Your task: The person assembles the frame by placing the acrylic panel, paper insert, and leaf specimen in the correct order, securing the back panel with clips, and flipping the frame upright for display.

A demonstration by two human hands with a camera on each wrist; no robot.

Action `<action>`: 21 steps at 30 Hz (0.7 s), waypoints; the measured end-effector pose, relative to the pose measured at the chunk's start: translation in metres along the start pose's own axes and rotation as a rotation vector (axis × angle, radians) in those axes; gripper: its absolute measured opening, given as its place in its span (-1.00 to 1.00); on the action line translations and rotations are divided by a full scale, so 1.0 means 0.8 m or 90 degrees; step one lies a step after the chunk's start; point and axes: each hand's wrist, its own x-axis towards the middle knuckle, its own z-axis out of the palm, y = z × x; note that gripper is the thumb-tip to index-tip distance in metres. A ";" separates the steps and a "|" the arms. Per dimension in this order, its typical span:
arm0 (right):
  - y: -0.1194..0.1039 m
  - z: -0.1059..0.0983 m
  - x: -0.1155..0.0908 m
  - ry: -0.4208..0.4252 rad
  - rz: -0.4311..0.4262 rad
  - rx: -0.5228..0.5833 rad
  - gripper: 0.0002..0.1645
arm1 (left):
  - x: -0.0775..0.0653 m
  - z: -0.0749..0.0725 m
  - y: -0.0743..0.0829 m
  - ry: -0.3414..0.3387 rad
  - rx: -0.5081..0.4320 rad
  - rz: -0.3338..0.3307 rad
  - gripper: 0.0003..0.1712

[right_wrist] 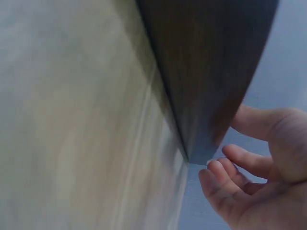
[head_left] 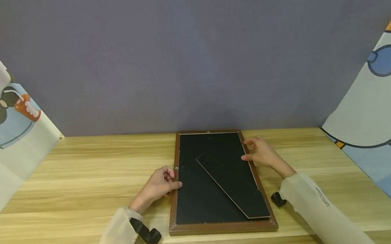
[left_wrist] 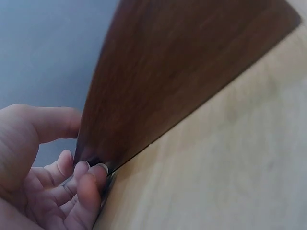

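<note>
A picture frame [head_left: 223,229] with a brown wooden rim lies face down, its black backing [head_left: 196,201] upward. On the backing lies a black easel leg [head_left: 236,191], slanting toward the near right corner. My left hand [head_left: 159,184] grips the left rim, thumb over the top; in the left wrist view, bent fingertips [left_wrist: 91,179] meet the lower side of the rim [left_wrist: 172,62]. At the upper right rim is my right hand [head_left: 262,154], its thumb laid over the edge. Its other fingers [right_wrist: 225,182] are bent close beside the rim [right_wrist: 201,81] in the right wrist view.
The frame lies on a wood-grain table [head_left: 80,182], close to a grey upright panel [head_left: 182,59] at the back. Cartoon-printed panels stand on the left [head_left: 13,157] and right [head_left: 366,112]. Each wrist carries a small black camera strap [head_left: 144,232].
</note>
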 end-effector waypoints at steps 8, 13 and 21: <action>0.009 0.003 0.012 -0.019 0.007 0.035 -0.20 | 0.002 -0.002 -0.004 -0.017 -0.001 0.022 -0.65; 0.009 0.008 0.013 -0.003 0.010 0.061 -0.24 | 0.004 -0.004 -0.010 -0.033 -0.011 0.028 -0.65; 0.010 0.012 0.005 0.005 0.022 0.092 -0.32 | 0.004 -0.004 -0.011 -0.038 -0.017 0.027 -0.65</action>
